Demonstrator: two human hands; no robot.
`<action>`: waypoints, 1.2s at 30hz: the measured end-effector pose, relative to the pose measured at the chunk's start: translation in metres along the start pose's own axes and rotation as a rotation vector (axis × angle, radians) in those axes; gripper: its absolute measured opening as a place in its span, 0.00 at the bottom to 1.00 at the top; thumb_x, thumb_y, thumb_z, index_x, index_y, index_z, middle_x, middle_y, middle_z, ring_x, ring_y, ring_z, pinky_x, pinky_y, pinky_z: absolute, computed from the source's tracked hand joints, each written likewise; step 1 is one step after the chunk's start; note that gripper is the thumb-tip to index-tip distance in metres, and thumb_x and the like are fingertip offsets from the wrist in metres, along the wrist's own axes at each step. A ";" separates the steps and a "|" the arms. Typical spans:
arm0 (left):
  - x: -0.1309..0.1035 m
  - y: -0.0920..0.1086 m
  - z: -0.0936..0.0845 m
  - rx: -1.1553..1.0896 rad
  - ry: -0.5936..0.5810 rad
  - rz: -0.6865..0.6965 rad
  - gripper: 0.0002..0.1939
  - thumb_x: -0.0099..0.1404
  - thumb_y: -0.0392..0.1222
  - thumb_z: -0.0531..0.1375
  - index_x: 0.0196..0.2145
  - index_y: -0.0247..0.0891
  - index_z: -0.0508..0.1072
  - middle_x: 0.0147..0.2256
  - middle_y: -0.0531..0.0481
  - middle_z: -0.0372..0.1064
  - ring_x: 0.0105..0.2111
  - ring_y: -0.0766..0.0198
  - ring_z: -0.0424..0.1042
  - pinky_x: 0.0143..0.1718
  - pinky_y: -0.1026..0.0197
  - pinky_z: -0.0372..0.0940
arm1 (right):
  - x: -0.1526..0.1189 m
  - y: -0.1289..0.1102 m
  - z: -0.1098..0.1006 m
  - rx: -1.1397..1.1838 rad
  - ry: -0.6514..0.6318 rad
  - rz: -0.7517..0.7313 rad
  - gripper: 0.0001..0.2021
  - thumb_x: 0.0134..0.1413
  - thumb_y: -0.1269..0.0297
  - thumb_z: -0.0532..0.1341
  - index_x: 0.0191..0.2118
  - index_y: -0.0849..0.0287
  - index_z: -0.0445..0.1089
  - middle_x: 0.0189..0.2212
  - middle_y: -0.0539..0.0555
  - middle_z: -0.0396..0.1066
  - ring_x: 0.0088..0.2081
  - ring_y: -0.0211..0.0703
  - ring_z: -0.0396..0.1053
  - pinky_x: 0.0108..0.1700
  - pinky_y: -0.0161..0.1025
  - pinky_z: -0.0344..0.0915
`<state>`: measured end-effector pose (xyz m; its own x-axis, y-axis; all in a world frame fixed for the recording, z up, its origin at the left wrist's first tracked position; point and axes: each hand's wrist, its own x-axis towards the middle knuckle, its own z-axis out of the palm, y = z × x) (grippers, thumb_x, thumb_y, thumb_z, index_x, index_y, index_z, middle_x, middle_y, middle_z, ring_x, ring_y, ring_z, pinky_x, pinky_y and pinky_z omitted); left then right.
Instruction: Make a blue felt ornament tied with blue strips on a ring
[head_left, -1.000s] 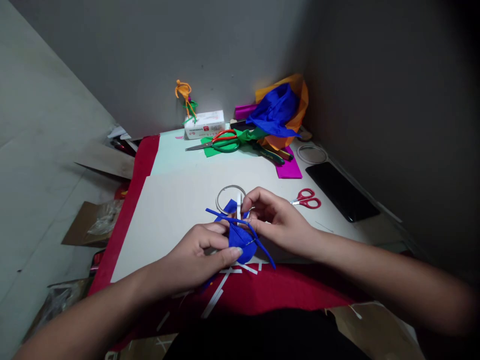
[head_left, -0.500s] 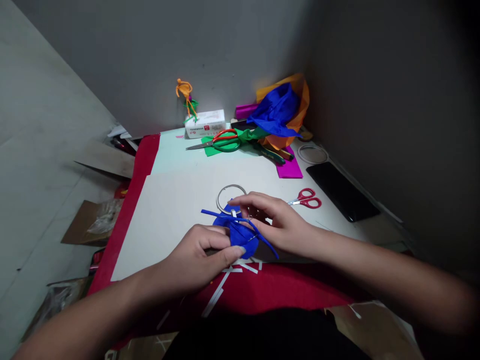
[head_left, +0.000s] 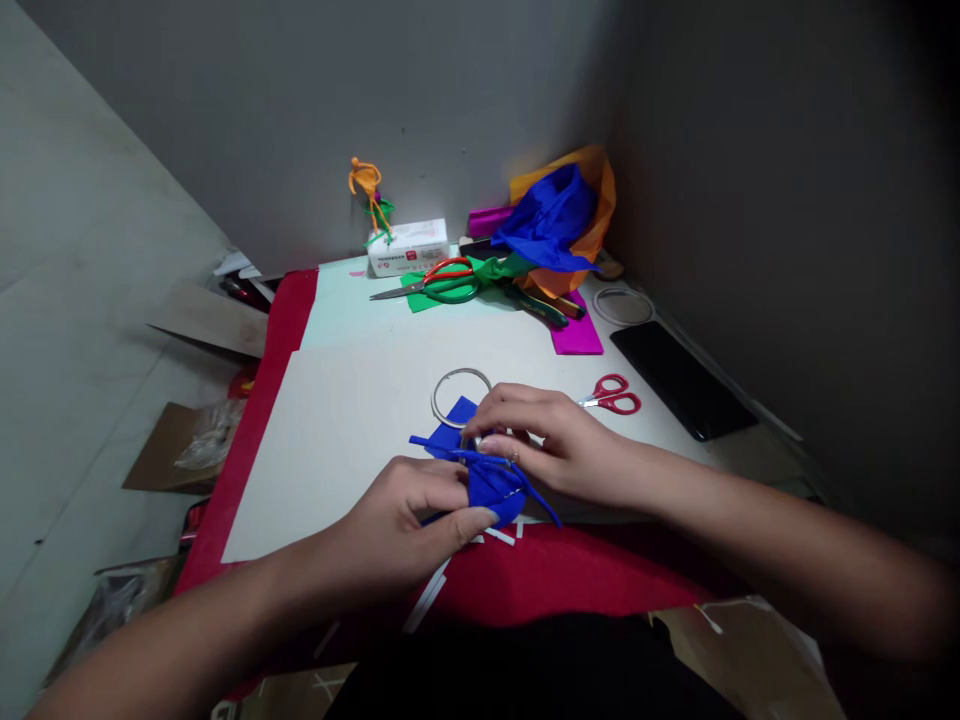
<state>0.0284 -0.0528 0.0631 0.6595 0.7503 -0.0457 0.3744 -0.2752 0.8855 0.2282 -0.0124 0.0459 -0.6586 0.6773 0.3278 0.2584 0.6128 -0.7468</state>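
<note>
Since the earlier frame, curled the right hand (head_left: 551, 430) lower and shifted the blue paper (head_left: 496, 488) slightly toward the body. Worked over the pale board (head_left: 337, 410), at its near edge. Clamped the left hand (head_left: 412, 508) on the paper's left side. Apparently pinched the white strip (head_left: 478, 441) between right thumb and forefinger. Looked light, soft and easily torn, stiffer along the blue sticks (head_left: 435, 448); best gripped gently there.

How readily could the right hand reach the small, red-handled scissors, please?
Probably yes: the scissors' handles lie uncovered nearby, though the right hand is busy at the blue, paper-like piece.
</note>
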 end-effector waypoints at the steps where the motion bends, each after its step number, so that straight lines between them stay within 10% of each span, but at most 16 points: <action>1: 0.000 0.000 0.001 -0.001 0.005 0.005 0.13 0.64 0.38 0.56 0.26 0.32 0.76 0.24 0.49 0.68 0.27 0.65 0.66 0.31 0.62 0.60 | 0.000 0.001 0.000 -0.006 -0.005 -0.001 0.07 0.59 0.70 0.55 0.41 0.60 0.70 0.36 0.56 0.70 0.39 0.41 0.67 0.42 0.38 0.65; 23: 0.000 -0.002 0.000 -0.028 0.024 -0.028 0.15 0.65 0.38 0.54 0.24 0.32 0.74 0.24 0.49 0.69 0.26 0.66 0.65 0.30 0.63 0.60 | -0.002 0.005 -0.001 0.033 -0.025 0.101 0.03 0.57 0.73 0.55 0.33 0.61 0.64 0.32 0.53 0.66 0.34 0.38 0.62 0.37 0.36 0.60; 36: -0.004 0.006 0.002 -0.074 0.209 -0.012 0.12 0.63 0.36 0.56 0.25 0.31 0.76 0.24 0.46 0.75 0.25 0.65 0.73 0.28 0.65 0.65 | -0.002 -0.005 0.019 1.154 0.156 0.492 0.08 0.54 0.64 0.61 0.30 0.60 0.61 0.25 0.48 0.64 0.25 0.32 0.61 0.29 0.31 0.60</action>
<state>0.0293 -0.0584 0.0679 0.5032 0.8635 0.0338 0.3272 -0.2266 0.9174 0.2149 -0.0249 0.0376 -0.5581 0.8208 -0.1218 -0.3651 -0.3747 -0.8523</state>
